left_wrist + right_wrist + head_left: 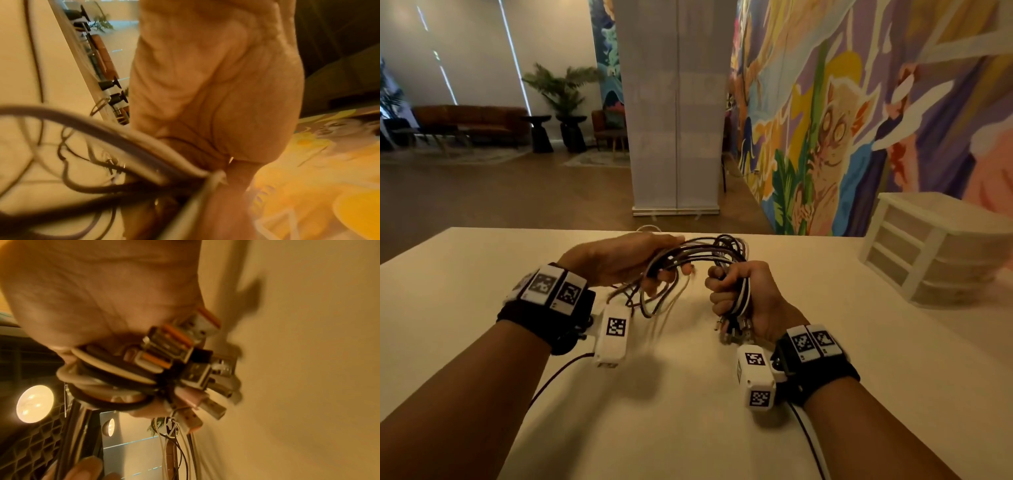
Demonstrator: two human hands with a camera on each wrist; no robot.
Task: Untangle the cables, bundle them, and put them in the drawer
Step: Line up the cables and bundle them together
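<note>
Both my hands hold the cables [698, 255] above the pale bench [825, 342]. My right hand [744, 291] is clenched in a fist round the gathered cable ends; in the right wrist view the USB plugs [185, 363] jut in a cluster from the heel of that fist, with dark and white cords wrapped across them. My left hand [626, 257] grasps the opposite side of the looped cables, its fingers [671, 272] curled beneath the strands; the left wrist view shows blurred dark and white cords crossing below the palm. Slack loops hang between the hands toward the bench. A white drawer unit [941, 246] stands on the bench at far right, well apart from the cables, all drawers shut.
</note>
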